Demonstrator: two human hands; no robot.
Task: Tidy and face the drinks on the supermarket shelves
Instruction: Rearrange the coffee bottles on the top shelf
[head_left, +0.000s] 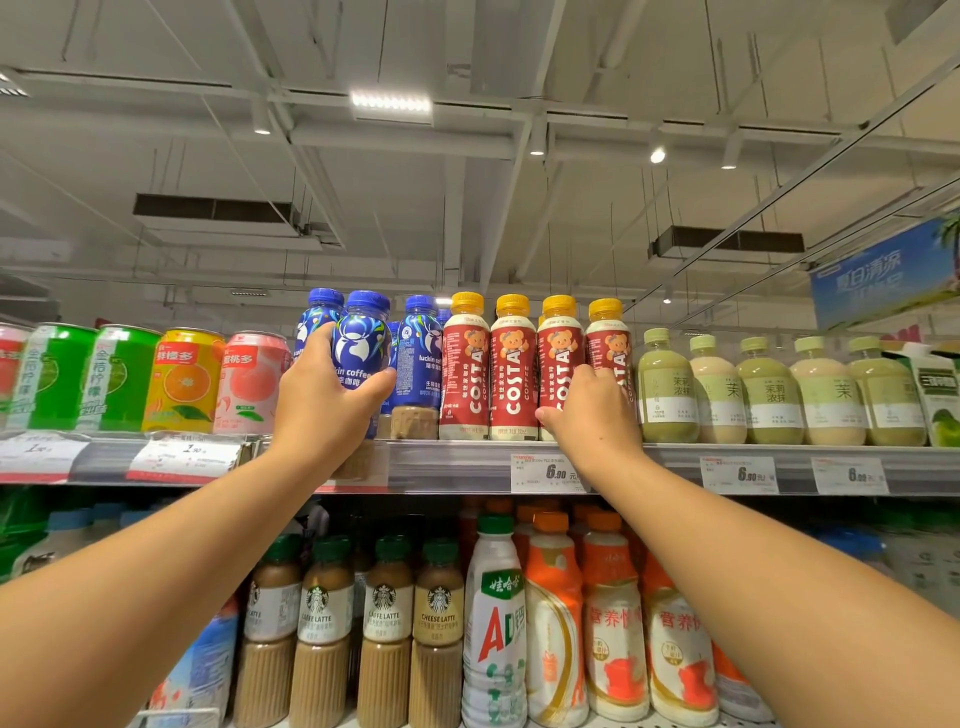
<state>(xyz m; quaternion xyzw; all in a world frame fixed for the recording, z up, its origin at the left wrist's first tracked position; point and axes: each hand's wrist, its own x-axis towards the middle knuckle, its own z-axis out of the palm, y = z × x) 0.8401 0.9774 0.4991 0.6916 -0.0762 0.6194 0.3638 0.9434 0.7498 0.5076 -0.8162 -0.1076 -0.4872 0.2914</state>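
On the top shelf (457, 457) stand blue Luckin coffee bottles and red Costa coffee bottles with yellow caps. My left hand (324, 402) grips one blue Luckin bottle (361, 338) at the shelf's front edge, its base hanging slightly below the shelf lip. Another Luckin bottle (420, 358) stands just to its right. My right hand (589, 415) reaches between the third Costa bottle (558, 358) and the fourth Costa bottle (608, 332), with fingers curled round the fourth one's lower body and the thumb by the third.
Green, orange and pink cans (187, 379) line the shelf to the left. Pale green tea bottles (763, 389) stand to the right. Price tags (550, 473) hang on the shelf rail. Below are Starbucks latte bottles (384, 623) and white-orange milk drinks (556, 613).
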